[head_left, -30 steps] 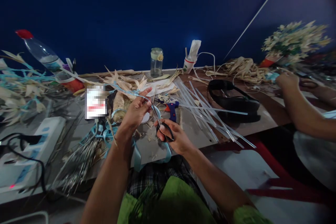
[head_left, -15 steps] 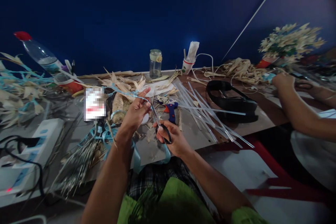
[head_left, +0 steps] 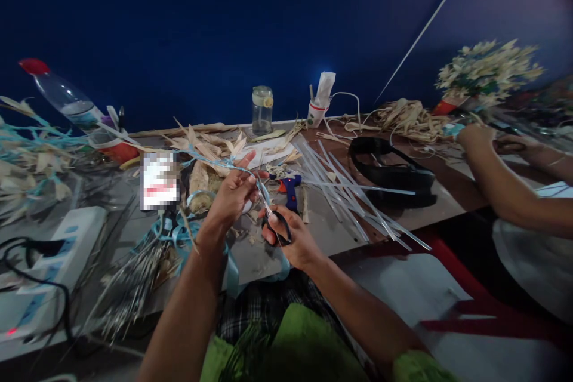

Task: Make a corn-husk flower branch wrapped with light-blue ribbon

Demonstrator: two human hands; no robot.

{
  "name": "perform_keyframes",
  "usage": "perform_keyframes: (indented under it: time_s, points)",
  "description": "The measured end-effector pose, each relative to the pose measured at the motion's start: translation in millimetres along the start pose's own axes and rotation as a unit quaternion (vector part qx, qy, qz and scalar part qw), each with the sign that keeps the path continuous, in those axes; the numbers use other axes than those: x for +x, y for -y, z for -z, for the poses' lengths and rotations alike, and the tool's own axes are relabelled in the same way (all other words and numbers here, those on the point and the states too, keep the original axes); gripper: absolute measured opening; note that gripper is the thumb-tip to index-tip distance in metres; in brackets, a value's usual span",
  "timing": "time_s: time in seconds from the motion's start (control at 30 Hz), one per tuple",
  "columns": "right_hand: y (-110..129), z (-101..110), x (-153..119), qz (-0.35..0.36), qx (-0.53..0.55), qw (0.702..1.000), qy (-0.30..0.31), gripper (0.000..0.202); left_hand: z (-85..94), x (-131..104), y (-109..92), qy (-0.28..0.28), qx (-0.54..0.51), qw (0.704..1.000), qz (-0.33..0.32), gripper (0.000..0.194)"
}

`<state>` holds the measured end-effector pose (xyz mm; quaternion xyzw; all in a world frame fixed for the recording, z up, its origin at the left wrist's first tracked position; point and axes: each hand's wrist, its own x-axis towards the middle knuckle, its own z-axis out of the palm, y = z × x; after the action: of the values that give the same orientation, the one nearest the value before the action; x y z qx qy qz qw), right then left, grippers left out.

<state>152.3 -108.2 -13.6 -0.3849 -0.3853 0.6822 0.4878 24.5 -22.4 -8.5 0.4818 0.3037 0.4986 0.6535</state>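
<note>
My left hand (head_left: 235, 191) pinches a thin stem wrapped in light blue ribbon (head_left: 209, 159), with pale dried-husk petals on its far part. In my right hand (head_left: 293, 240) are scissors (head_left: 280, 228) with black handles, fingers through the loops. Their blades point up at the ribbon end just beside my left fingertips; whether they touch it I cannot tell. A loose length of blue ribbon (head_left: 231, 271) hangs at the table edge below my hands. Just beyond the scissors lies a blue and orange glue gun (head_left: 290, 188).
Clear plastic sticks (head_left: 340, 191) and a black strapped item (head_left: 389, 170) lie to the right. Wire stems (head_left: 136, 292) and a power strip (head_left: 71, 250) are at left. A glass jar (head_left: 262, 113) stands behind. A co-worker's arms (head_left: 496, 173) reach in at right.
The scissors have tipped slightly left, and their blades look more spread beside the ribbon end. My left hand keeps its hold on the stem. The whole view has shifted a little.
</note>
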Motion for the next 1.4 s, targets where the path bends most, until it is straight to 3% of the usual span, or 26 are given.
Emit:
perform_keyframes:
  time_s: [0.27, 0.8, 1.1, 1.4]
  points:
    - [-1.2, -1.0, 1.0, 0.012, 0.018, 1.0, -0.001, 0.042, -1.8, 1.1, 2.5, -0.041, 0.029, 0.999, -0.015, 0.058]
    - [-12.2, -4.1, 3.1, 0.068, 0.032, 0.997, -0.018, 0.031, -6.7, 0.6, 0.4, -0.057, -0.001, 0.998, -0.025, 0.056]
    - [-9.9, -7.3, 4.4, 0.04, 0.082, 0.996, 0.006, 0.035, -6.9, 0.6, 2.6, -0.038, -0.036, 0.998, -0.03, 0.057]
    - [-11.1, -12.6, 2.9, 0.061, 0.087, 0.994, -0.026, 0.035, -6.7, -0.3, 3.1, -0.033, -0.037, 0.998, -0.045, 0.054]
